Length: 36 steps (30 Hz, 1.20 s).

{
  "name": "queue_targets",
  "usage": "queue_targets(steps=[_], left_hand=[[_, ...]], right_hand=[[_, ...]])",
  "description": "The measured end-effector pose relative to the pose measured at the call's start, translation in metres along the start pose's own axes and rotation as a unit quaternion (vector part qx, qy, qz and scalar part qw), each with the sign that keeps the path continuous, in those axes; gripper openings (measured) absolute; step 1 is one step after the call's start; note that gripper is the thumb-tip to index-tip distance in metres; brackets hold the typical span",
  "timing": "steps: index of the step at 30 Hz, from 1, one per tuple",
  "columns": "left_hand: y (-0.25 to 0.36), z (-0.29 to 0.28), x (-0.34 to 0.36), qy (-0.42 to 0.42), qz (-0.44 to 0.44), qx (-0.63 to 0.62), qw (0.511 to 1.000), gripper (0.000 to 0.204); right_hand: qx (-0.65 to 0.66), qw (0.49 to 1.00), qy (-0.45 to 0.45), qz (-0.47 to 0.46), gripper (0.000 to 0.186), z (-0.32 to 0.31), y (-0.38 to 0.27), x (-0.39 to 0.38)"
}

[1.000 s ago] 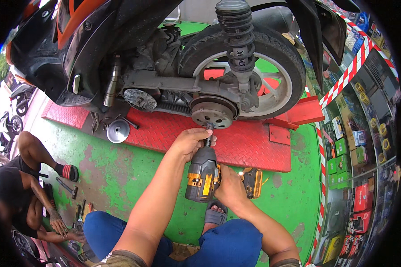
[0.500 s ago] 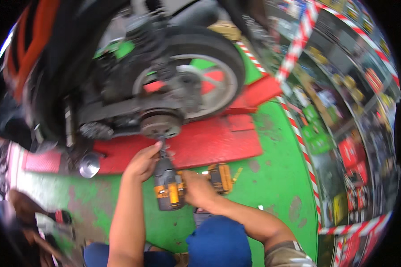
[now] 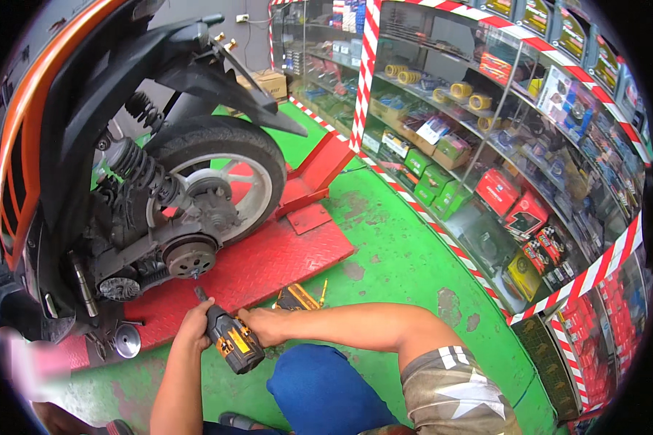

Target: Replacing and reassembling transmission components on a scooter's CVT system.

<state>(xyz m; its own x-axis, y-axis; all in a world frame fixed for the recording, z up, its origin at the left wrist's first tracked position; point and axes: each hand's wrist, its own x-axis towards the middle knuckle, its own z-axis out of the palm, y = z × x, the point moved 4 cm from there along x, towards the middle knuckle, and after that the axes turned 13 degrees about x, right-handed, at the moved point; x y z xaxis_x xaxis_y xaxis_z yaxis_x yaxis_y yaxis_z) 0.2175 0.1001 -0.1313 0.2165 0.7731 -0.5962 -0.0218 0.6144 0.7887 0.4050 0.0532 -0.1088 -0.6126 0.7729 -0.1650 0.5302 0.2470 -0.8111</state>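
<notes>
From my station I have the left hand (image 3: 194, 325) curled round the front of the impact wrench (image 3: 235, 344), the right hand (image 3: 265, 327) seemingly closed on it too, socket (image 3: 200, 293) apart from the clutch drum (image 3: 189, 259), still mounted at eleven o'clock, a metal disc (image 3: 128, 341) apparently already off at nine.

One bare left hand (image 3: 194, 325), one bare right hand (image 3: 264, 327), one black-and-yellow power wrench (image 3: 233, 344)!
And one orange-and-black motorcycle (image 3: 67, 156), two dark coil-spring shock absorbers (image 3: 139, 167) (image 3: 145, 110), one shiny round metal dish (image 3: 128, 341)!

Left grip (image 3: 194, 323) and right grip (image 3: 264, 325) are curled.
</notes>
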Motion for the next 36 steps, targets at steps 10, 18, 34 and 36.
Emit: queue_targets(steps=[10,18,34,36], left_hand=[[0.042,-0.001,-0.093,-0.007,0.03,-0.099,0.995,0.038],[0.067,-0.004,-0.11,0.03,0.082,-0.146,0.985,0.039],[-0.007,-0.015,-0.041,0.15,0.011,-0.014,0.989,0.038],[-0.019,-0.02,-0.02,0.163,0.016,0.018,0.986,0.04]], right_hand=[[0.024,0.999,-0.003,-0.04,0.054,-0.036,-0.097,-0.036],[0.266,0.947,0.126,-0.127,0.05,-0.009,-0.109,-0.041],[0.356,0.854,0.379,-0.01,0.03,0.164,-0.024,0.002],[0.288,0.869,0.402,-0.025,0.032,0.167,-0.01,0.006]])
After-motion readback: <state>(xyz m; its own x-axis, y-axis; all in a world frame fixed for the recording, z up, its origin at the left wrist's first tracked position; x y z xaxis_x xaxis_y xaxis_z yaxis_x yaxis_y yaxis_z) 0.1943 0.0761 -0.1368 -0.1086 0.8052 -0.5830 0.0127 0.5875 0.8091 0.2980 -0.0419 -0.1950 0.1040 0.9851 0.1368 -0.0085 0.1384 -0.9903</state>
